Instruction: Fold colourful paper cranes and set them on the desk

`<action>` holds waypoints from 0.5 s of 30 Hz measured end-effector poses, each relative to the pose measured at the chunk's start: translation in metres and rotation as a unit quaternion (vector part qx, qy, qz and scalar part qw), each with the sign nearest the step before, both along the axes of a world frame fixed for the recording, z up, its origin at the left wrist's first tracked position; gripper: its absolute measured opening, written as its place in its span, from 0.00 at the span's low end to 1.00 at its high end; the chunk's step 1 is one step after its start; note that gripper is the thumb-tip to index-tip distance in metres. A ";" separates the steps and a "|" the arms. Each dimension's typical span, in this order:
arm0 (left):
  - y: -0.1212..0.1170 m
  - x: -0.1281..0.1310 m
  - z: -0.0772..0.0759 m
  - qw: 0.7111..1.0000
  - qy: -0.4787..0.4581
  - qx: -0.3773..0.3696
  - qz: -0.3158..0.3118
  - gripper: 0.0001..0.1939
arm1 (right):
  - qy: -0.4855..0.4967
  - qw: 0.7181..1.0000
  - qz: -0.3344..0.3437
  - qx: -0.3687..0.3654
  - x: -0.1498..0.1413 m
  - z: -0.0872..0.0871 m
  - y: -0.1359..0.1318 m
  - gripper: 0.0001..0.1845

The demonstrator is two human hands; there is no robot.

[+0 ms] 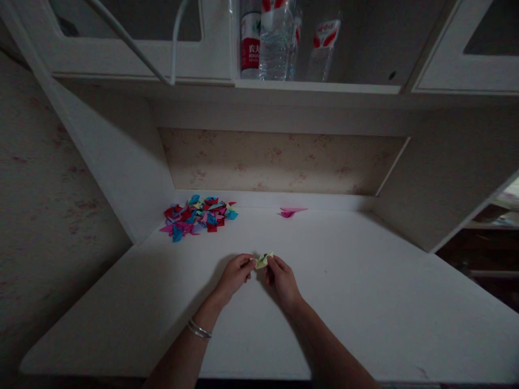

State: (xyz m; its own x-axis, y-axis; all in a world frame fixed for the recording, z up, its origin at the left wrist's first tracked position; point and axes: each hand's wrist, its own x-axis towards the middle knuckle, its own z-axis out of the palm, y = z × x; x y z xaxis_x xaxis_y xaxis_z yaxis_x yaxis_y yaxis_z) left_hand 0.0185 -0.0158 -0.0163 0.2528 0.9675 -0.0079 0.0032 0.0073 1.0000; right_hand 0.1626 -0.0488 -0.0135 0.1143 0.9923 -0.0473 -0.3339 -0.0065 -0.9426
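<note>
Between my two hands, above the middle of the white desk (348, 302), is a small piece of folded pale yellow paper (263, 261). My left hand (237, 274) pinches its left end between thumb and fingers. At its right end, my right hand (283, 280) grips it the same way. The paper has pointed, creased edges; its exact folded shape is too small to make out. A pile of folded paper pieces (198, 216) in red, blue, pink, purple and pale yellow lies at the back left. Alone near the back edge is a folded pink paper piece (288, 214).
Overhead, a shelf (316, 87) holds several plastic bottles (275, 43). A white cable (133, 46) hangs in front of the left cabinet door. Side panels (117, 162) border the desk left and right, with a flower-patterned wall (267, 159) behind.
</note>
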 end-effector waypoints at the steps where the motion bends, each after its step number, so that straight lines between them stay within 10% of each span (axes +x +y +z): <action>1: 0.001 0.000 0.000 1.000 -0.003 -0.005 0.001 0.22 | 0.002 1.000 0.005 0.000 0.000 0.000 0.002 0.22; 15: 0.095 0.048 0.009 0.986 0.145 0.072 -0.035 0.14 | -0.105 0.990 -0.093 -0.022 0.057 -0.006 0.026 0.18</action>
